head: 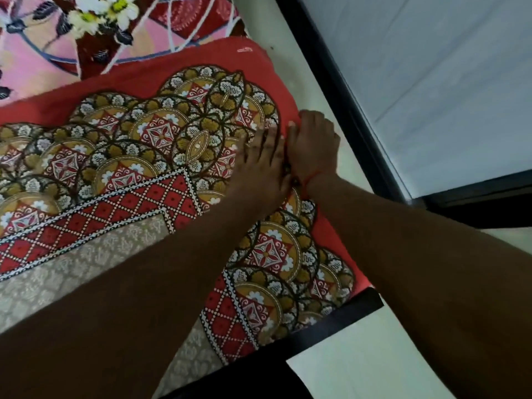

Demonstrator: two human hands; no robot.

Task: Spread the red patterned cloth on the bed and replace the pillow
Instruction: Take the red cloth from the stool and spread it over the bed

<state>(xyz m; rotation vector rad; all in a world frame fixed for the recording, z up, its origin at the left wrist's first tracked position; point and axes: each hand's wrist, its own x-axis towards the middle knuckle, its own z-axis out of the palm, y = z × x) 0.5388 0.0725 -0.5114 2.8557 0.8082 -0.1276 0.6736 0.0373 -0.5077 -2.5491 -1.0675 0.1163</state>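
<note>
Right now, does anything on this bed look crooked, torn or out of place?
Nothing stands out. The red patterned cloth lies fairly flat with no tears visible. Both hands, left and right, are at its edge beside the wall.

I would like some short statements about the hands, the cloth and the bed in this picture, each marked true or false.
1. Both hands are at the right edge of the red patterned cloth. True.
2. The left hand lies flat with its fingers spread on the cloth. True.
3. The right hand is raised high above the bed. False: it is down at the cloth's edge, beside the left hand.
4. A red thread is tied around the right wrist. True.
5. The cloth is plain red without any pattern. False: it has gold circles and diamond borders.
6. The pink floral fabric lies on top of the hands. False: it lies beyond the cloth, at the top left.
</note>
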